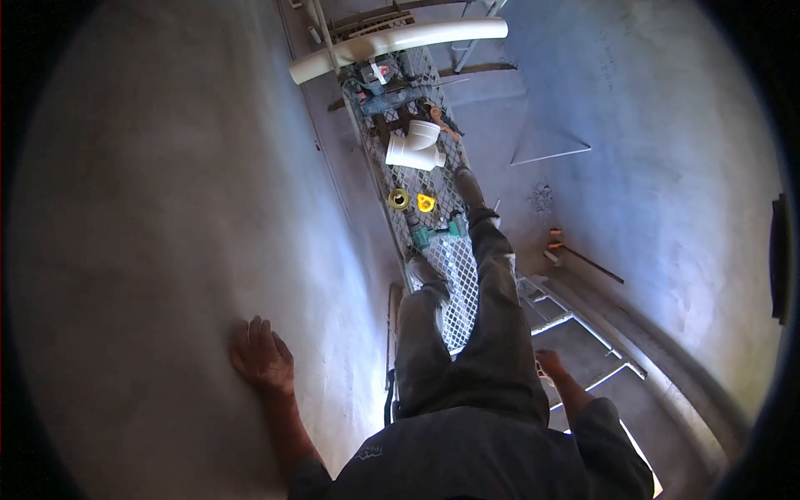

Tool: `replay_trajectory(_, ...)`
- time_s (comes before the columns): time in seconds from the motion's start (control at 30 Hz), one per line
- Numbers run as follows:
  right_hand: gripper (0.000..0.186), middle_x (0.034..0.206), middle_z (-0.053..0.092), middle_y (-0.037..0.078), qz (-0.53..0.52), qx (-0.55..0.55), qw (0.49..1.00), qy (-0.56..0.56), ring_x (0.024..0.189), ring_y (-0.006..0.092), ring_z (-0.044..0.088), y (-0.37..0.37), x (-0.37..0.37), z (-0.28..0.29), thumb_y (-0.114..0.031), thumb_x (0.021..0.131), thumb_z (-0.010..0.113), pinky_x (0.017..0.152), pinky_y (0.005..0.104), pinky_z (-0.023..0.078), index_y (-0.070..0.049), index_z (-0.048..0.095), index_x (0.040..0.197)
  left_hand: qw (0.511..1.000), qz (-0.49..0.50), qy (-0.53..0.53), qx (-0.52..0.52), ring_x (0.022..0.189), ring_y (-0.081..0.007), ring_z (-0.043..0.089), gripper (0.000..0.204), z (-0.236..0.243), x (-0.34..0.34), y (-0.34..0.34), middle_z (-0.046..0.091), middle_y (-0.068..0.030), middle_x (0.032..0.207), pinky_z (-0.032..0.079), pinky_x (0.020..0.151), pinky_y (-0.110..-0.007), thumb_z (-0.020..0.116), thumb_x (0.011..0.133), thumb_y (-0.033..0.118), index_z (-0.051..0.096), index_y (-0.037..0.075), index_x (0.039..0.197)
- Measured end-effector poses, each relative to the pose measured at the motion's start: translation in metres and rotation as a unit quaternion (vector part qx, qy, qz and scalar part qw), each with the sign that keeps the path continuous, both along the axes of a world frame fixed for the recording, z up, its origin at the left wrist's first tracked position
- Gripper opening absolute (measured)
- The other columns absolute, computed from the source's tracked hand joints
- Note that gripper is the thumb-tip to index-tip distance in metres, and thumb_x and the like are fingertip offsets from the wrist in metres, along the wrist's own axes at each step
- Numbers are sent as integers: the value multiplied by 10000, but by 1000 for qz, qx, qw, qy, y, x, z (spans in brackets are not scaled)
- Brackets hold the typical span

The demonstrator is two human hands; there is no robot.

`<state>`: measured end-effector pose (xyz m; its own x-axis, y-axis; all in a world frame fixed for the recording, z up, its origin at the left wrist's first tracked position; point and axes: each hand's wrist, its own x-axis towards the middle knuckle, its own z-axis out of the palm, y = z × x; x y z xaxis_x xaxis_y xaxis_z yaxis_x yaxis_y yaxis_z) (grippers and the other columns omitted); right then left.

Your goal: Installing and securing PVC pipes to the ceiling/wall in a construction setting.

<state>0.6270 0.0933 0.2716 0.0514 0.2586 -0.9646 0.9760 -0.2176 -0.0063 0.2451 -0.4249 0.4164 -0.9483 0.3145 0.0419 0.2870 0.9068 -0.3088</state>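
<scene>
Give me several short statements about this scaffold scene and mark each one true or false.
1. The left hand lies flat against the grey plaster wall. True.
2. The right hand holds the long white plastic pipe. False: the pipe lies across the far end of the metal mesh platform.
3. A white plastic pipe elbow lies on the platform. True.
4. The small yellow fitting is in the left hand. False: it lies on the mesh.

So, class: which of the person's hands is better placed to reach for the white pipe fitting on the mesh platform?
Probably the right hand: it hangs free by the ladder, while the left hand is pressed flat on the wall. The white pipe fitting lies far from both.
</scene>
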Motion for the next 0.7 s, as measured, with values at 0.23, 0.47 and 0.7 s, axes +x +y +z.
replay_trajectory(0.23, 164, 668, 573, 37, 377, 30, 877, 298, 506, 135, 514, 54, 10, -76, -192, 832, 602, 462, 308, 435, -64, 668, 912, 999, 2, -13, 32, 1126, -247, 560, 204, -6, -6, 4, 630, -26, 1135, 381, 972, -462, 646, 829, 93, 600, 117, 1026)
replay_trajectory(0.47, 123, 576, 486, 22, 40, -4, 997, 71, 486, 143, 519, 41, -122, -31, -80, 810, 573, 448, 289, 438, -81, 511, 703, 1000, 1, 0, 9, 1122, -225, 556, 157, -6, -13, 6, 638, -18, 1100, 371, 981, -446, 643, 832, 99, 606, 124, 983)
replay_trajectory(0.7, 157, 677, 541, 57, -33, -22, 971, 237, 502, 171, 506, 48, -258, -65, -130, 837, 618, 438, 313, 416, -77, 555, 970, 987, 69, -80, 123, 1174, -236, 505, 331, 10, 4, -20, 596, -45, 1163, 349, 982, -489, 686, 715, 182, 619, 152, 1037)
